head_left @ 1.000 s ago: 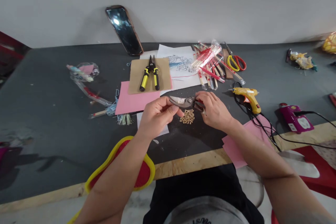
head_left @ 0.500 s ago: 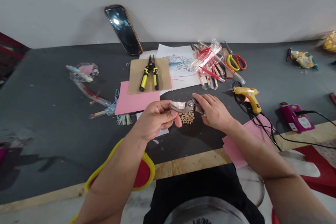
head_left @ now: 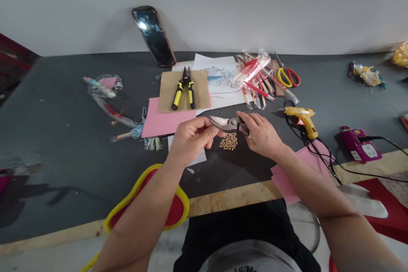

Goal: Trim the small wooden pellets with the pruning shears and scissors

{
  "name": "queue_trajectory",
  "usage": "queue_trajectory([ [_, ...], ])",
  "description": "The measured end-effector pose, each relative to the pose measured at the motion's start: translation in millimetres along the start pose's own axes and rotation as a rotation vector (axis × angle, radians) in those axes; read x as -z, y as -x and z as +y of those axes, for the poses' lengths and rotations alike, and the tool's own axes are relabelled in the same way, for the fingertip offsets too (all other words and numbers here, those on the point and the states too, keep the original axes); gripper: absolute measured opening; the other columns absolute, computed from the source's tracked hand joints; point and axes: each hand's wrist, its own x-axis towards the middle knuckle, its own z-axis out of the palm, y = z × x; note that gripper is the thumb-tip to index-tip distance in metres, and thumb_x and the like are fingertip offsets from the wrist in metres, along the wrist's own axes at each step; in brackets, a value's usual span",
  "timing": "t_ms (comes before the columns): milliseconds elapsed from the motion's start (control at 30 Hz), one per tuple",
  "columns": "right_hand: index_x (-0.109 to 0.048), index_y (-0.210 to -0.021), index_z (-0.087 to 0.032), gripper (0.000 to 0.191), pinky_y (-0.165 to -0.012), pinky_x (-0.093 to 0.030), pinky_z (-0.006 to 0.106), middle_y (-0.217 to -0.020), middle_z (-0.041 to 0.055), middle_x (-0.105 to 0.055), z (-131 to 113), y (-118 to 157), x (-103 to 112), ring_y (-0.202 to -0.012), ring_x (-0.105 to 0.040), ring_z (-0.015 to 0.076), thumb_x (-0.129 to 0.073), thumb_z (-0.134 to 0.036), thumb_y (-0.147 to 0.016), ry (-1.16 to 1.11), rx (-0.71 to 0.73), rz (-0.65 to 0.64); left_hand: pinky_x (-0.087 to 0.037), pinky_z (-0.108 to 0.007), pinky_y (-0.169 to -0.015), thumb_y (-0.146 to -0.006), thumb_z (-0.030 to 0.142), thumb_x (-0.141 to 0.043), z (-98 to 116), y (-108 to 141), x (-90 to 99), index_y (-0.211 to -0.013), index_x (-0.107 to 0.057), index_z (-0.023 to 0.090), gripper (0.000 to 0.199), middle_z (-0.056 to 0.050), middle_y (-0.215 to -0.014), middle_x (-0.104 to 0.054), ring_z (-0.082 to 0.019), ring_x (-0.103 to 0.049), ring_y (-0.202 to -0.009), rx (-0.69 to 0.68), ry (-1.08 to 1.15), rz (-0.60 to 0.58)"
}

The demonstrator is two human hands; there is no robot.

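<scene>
My right hand (head_left: 262, 133) is wrapped round the handles of a pair of pruning shears (head_left: 230, 124), whose metal blades point left. At the blade tips is my left hand (head_left: 193, 139), with thumb and forefinger pinched together. Whatever lies between those fingers, if anything, is too small or hidden to name. Just below the shears, a little heap of small light-brown cut pieces (head_left: 228, 141) lies on the dark table (head_left: 63, 136).
Yellow-handled snips (head_left: 184, 89) rest on brown card (head_left: 165, 89). Behind are wrapped chopsticks (head_left: 255, 77), scissors (head_left: 288, 77) and a leaning phone (head_left: 154, 36). On the right sit a yellow glue gun (head_left: 301, 119) and a purple power strip (head_left: 360, 143) with cords.
My left fingers have shifted slightly left off the blade, so more of it shows. The right hand keeps its grip on the pruning shears. The view has shifted a little.
</scene>
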Motion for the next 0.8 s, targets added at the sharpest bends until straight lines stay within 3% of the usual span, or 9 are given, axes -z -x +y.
queue_trajectory([
  [67,-0.038,-0.151,-0.014,0.068,-0.093,-0.050,0.046,-0.128,0.0178,-0.063,-0.4,0.1,-0.4,-0.115,-0.058,0.0314,-0.050,-0.014,-0.084,0.017,-0.012,-0.005,-0.039,-0.023,-0.045,-0.083,0.033,-0.078,-1.7,0.5,-1.0,-0.078,-0.071,0.016,0.019,-0.008,-0.077,-0.076,-0.008,-0.051,-0.047,-0.047,-0.066,0.064],
  [167,-0.036,-0.153,-0.014,0.068,-0.092,-0.049,0.047,-0.128,0.0186,-0.062,-2.6,0.6,2.1,-0.113,-0.057,0.0322,-0.051,-0.016,-0.087,0.035,-0.003,-0.033,-0.032,-0.022,-0.041,-0.085,0.034,-0.077,-2.9,1.6,-1.0,-0.078,-0.070,0.016,0.020,-0.006,-0.070,-0.073,-0.007,-0.044,-0.044,-0.043,-0.088,0.069],
  [333,-0.034,-0.156,-0.015,0.069,-0.090,-0.048,0.046,-0.128,0.0182,-0.061,-5.5,1.7,7.6,-0.111,-0.056,0.0319,-0.050,-0.018,-0.089,0.040,0.040,-0.051,-0.019,-0.022,-0.037,-0.081,0.039,-0.080,1.4,0.4,1.9,-0.077,-0.068,0.015,0.027,-0.006,-0.062,-0.070,-0.004,-0.030,-0.037,0.059,0.132,-0.111],
  [500,-0.034,-0.156,-0.017,0.076,-0.090,-0.048,0.044,-0.125,0.0159,-0.061,-4.5,3.0,7.5,-0.110,-0.055,0.0307,-0.051,-0.012,-0.082,0.013,0.084,-0.042,-0.016,-0.021,-0.036,-0.078,0.039,-0.082,6.2,-1.0,5.7,-0.077,-0.066,0.014,0.030,-0.006,-0.058,-0.070,-0.002,-0.026,-0.034,0.163,0.263,-0.262],
  [800,-0.051,-0.142,-0.017,0.063,-0.085,-0.049,0.038,-0.104,0.0114,-0.067,-9.6,3.1,5.8,-0.092,-0.063,0.0249,-0.051,-0.009,-0.080,0.027,0.021,-0.020,-0.015,-0.020,-0.038,-0.077,0.035,-0.084,4.5,-1.4,7.4,-0.079,-0.069,0.013,0.028,-0.005,-0.059,-0.070,-0.002,-0.031,-0.036,0.168,0.219,-0.150],
])
